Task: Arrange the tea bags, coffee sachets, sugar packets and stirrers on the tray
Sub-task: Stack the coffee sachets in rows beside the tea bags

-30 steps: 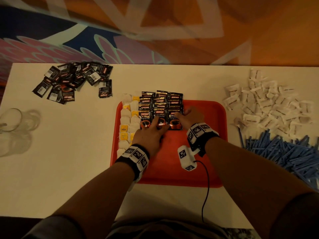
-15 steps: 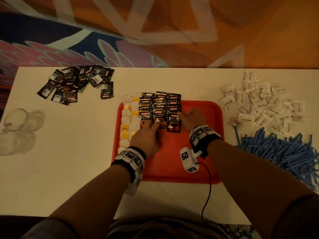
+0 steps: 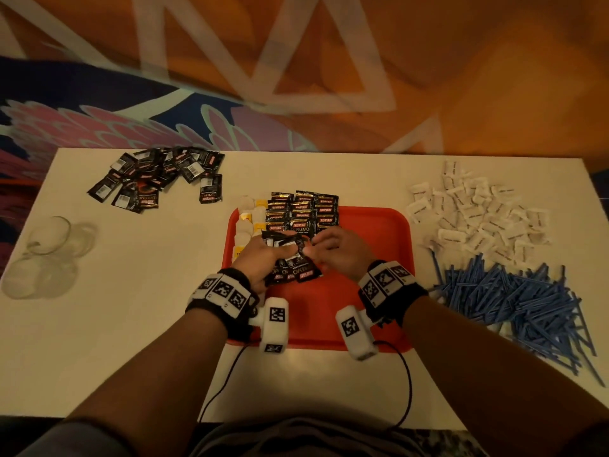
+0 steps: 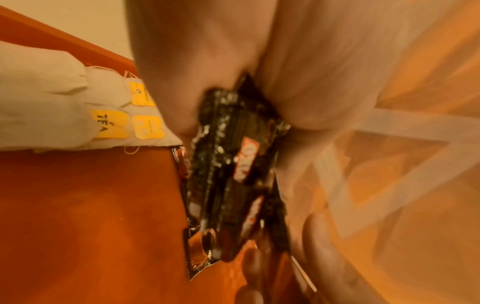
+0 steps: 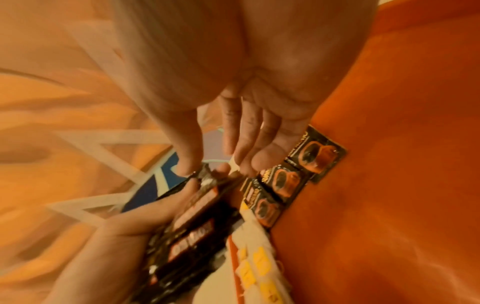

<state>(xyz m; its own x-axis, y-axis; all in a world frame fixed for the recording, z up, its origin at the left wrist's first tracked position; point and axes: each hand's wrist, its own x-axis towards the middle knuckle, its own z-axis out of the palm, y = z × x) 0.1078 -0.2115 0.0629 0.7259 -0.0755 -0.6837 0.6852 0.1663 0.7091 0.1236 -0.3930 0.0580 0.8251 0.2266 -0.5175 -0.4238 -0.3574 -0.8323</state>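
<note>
A red tray (image 3: 372, 232) lies in front of me. Tea bags (image 3: 245, 222) with yellow tags (image 4: 109, 125) form a column along its left side. Black coffee sachets (image 3: 303, 209) lie in overlapping rows at its far edge (image 5: 285, 181). My left hand (image 3: 263, 255) hovers over the tray and grips a stack of coffee sachets (image 3: 290, 262) (image 4: 233, 164). My right hand (image 3: 333, 250) is right beside it. Its thumb and fingers (image 5: 213, 170) pinch the top edge of the stack's front sachet (image 5: 192, 226).
A loose pile of coffee sachets (image 3: 158, 174) lies at the table's far left. White sugar packets (image 3: 478, 212) are heaped at the far right, with blue stirrers (image 3: 514, 295) in front of them. Clear glasses (image 3: 46, 245) stand at the left edge.
Both hands were on the sachet rows on the tray. Now they have drawn back toward me, the left hand showing a stack of sachets and the right hand pinching at it.
</note>
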